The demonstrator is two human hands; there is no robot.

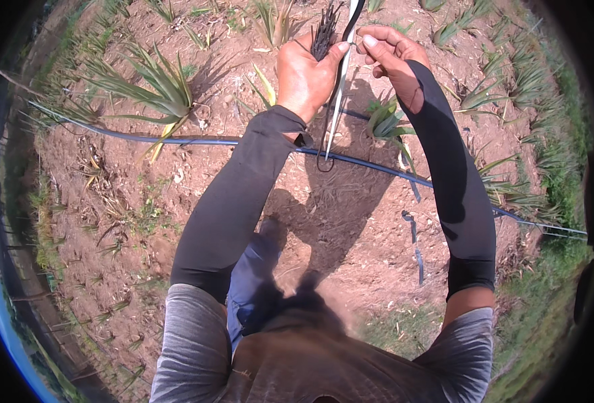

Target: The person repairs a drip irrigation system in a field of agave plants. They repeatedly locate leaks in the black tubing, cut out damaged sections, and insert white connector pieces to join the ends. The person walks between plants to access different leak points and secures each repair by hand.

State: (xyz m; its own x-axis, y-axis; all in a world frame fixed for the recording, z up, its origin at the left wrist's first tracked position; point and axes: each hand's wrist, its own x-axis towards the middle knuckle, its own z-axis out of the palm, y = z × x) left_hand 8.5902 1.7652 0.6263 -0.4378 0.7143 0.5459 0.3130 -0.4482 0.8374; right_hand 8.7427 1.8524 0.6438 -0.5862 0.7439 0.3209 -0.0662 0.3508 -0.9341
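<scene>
At the top centre, my left hand (pixel 304 80) is closed around a bundle of thin dark strips (pixel 324 32), whose ends stick up past the fingers. A long pale strip (pixel 338 111) runs down beside my left thumb and tapers to a point. Alongside it hangs a black cord (pixel 342 64) that curls into a loop at the bottom. Just to the right, my right hand (pixel 394 52) has its thumb and forefinger pinched close to the left thumb tip. A thin dark bit shows between the two hands; what the right fingers grip is too small to make out.
Behind the hanging strip, a blue-black hose (pixel 203 141) crosses the reddish soil. Spiky plants grow at the left (pixel 166 91) and below my right hand (pixel 385 121). A torn dark strip (pixel 414 242) lies on the ground at the right. Grass borders the field.
</scene>
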